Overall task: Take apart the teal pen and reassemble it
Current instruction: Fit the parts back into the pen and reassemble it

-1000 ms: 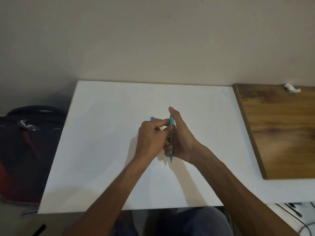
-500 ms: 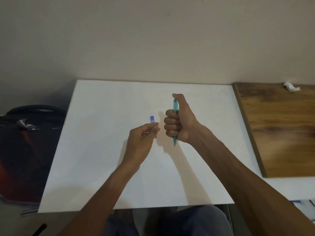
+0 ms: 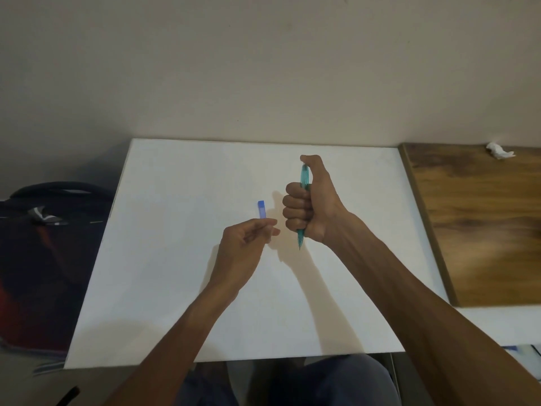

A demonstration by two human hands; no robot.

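Teal pen (image 3: 304, 183) was held clenched in the right hand (image 3: 310, 206), long axis 12-to-6, tip down over the tabletop (image 3: 175, 259); the left hand (image 3: 248, 244), at its 8 o'clock, was seen pinching a blue-ended part (image 3: 262, 209).

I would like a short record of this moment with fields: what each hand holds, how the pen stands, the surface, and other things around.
left hand: pinches one end of a small blue piece between thumb and fingers
right hand: closed in a fist around the teal pen, thumb on its top end
pen position: nearly upright, tip down, above the board
hands: apart, not touching
surface: white board
to the right: wooden board with a crumpled white scrap
to the left: dark bag
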